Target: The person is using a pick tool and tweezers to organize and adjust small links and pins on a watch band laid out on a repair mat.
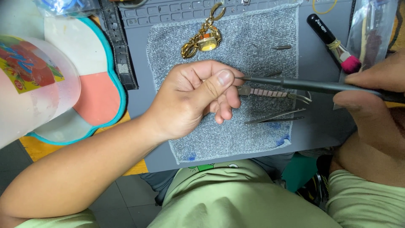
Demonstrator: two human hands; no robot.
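While the left hand (pixel 198 95) pinches one end of a pinkish watch-band strip (pixel 265 92) btw thumb & curled fingers, the right hand (pixel 373 90) grips a thin dark tool (pixel 312 86) like a pen, its tip meeting the strip's end just by the left thumb. The strip lies over a grey cloth (pixel 253 46) on a grey mat (pixel 139 97), w/ tweezers (pixel 276 117) just below it, a gold watch (pixel 202 41) & a pink-tipped brush (pixel 337 44) farther up. Strip looks light, jointed & floppy, prob. slippery, so best held by its edges near the end.
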